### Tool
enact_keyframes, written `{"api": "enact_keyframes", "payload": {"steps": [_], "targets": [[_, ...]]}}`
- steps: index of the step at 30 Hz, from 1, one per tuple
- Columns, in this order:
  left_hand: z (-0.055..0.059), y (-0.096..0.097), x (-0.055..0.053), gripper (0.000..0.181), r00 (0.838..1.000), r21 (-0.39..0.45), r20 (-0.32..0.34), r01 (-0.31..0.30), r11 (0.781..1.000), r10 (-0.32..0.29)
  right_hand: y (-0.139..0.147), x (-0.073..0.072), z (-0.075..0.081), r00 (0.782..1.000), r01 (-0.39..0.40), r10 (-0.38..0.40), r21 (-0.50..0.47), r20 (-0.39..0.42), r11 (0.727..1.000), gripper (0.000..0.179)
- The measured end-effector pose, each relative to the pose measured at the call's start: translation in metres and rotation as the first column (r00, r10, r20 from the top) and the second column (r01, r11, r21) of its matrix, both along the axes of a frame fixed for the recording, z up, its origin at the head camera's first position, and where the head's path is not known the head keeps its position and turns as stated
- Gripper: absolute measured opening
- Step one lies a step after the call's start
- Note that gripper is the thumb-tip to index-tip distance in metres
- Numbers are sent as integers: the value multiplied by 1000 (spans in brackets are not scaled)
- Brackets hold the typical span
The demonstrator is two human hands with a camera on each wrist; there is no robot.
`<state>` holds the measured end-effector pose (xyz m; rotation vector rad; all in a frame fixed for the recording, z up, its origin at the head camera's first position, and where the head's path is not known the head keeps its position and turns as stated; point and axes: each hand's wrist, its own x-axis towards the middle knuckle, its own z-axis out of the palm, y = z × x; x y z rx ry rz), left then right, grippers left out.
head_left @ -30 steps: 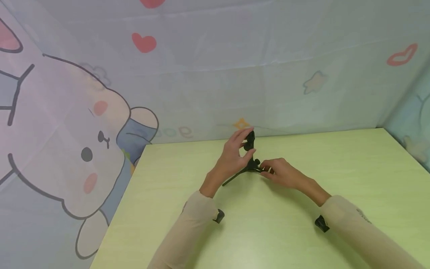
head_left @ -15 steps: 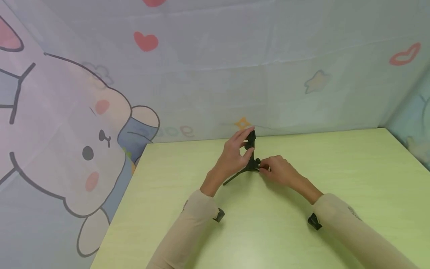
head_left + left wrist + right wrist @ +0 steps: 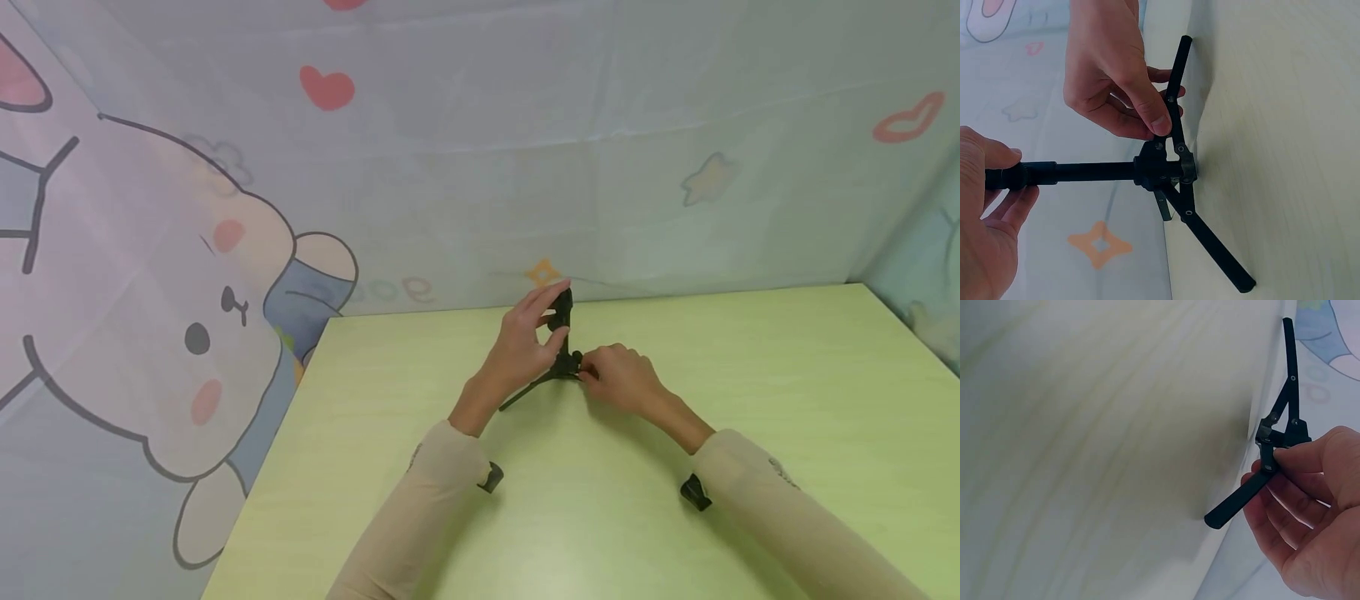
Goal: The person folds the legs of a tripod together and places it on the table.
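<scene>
A small black tripod stands upright on the table with its legs spread. My left hand grips the upper part of its column, the thumb on one side and fingers on the other. With the thumb and fingers of my right hand, I pinch a leg close to its hinge by the hub. Another leg reaches out toward the left front, free of both hands. In the head view my hands partly cover the column and the right-hand leg.
The pale yellow-green table ends at a back edge just behind the tripod. Beyond it hangs a light cloth backdrop printed with hearts, stars and a cartoon animal. Black straps show under both sleeves.
My right hand has moved a little left and inward along the leg toward the hub, its fingers closing on it. The left hand keeps its hold on the column.
</scene>
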<state>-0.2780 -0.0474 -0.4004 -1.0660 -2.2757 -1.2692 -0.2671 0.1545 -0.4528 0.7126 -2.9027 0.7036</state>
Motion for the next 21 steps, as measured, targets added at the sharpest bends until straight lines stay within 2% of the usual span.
{"api": "enact_keyframes", "payload": {"steps": [4,11,21], "targets": [[0,0,0,61,1000,11,-9,6,1000,-6,-1,0,-1,1000,9,-9,7,1,1000,14],[0,0,1,60,1000,36,-1,3,999,-3,-2,0,-3,1000,26,-26,9,5,1000,28],[1,0,3,59,1000,35,8,2,999,-3,-5,2,-3,999,35,-35,9,1,999,34]]}}
